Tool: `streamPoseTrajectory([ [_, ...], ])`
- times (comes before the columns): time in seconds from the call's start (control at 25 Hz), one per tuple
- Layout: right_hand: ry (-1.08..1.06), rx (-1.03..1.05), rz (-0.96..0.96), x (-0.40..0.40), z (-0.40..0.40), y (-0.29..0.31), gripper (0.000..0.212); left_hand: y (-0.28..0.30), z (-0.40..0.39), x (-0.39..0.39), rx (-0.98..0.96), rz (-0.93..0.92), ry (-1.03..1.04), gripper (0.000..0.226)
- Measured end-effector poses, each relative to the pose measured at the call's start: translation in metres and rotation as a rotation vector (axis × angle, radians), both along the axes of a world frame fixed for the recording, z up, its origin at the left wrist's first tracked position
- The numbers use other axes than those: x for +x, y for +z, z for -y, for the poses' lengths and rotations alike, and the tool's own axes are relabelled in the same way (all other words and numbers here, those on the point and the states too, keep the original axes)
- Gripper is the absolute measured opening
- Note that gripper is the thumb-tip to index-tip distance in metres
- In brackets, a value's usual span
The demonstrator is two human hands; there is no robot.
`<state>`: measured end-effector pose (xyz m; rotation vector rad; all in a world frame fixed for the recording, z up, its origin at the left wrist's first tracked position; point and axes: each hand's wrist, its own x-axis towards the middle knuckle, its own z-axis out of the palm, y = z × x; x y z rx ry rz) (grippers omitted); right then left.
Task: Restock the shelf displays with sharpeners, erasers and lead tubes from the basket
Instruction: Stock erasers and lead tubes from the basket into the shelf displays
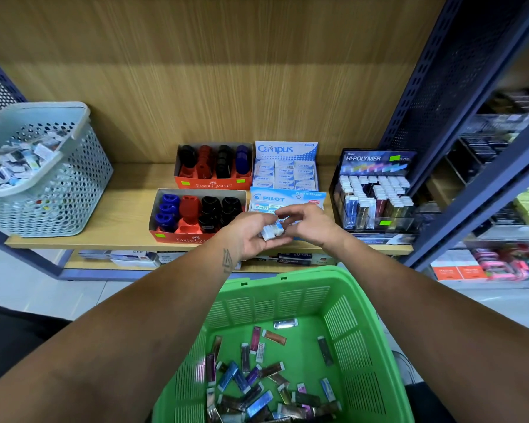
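My left hand (251,236) cups a small stack of white-and-blue erasers (272,232), fingers curled under them, just in front of the Pilot eraser box (287,198). My right hand (309,224) pinches at the top of that stack, thumb and forefinger closed on one eraser — I judge I'm peeling it off to slot into the box. Best to feed them one at a time, label up, matching the rows already there. Room is tight: the Faber-Castell sharpener box (196,215) sits just left, the Hi-Polymer lead display (376,190) to the right, the Campus eraser box (284,166) behind. The green basket (364,331) below holds mostly lead tubes (257,389) — open space for reaching back.
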<state>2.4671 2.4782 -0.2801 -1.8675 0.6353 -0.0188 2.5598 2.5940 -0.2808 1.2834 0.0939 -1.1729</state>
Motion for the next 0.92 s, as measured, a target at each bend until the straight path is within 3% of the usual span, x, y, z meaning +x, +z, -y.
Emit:
streamPoseTrajectory([
  [0.2,0.058,0.012,0.054,-0.010,0.002,-0.005,0.045,0.003,-0.006,-0.002,0.003,-0.006,-0.056,0.023],
  [0.32,-0.115,0.222,0.152,-0.008,0.008,-0.014,0.039,0.004,-0.005,0.001,0.005,-0.022,-0.002,0.020],
  [0.56,-0.254,0.313,0.143,-0.001,0.010,-0.009,0.029,0.003,-0.002,0.002,0.168,0.129,0.017,0.011],
  [0.64,-0.339,0.265,0.066,0.002,0.014,-0.008,0.026,-0.003,0.000,0.006,0.302,0.424,-0.067,0.010],
  [0.76,-0.305,-0.097,-0.070,0.002,0.022,-0.017,0.021,-0.010,-0.001,0.008,0.607,1.131,-0.556,0.019],
  [0.8,-0.202,-0.272,-0.116,0.000,0.022,-0.020,0.017,-0.011,-0.001,0.005,0.687,1.254,-0.675,0.027],
  [0.92,0.097,-0.637,-0.230,-0.002,0.016,-0.030,0.030,-0.017,0.001,-0.001,0.785,1.440,-0.826,0.031],
])
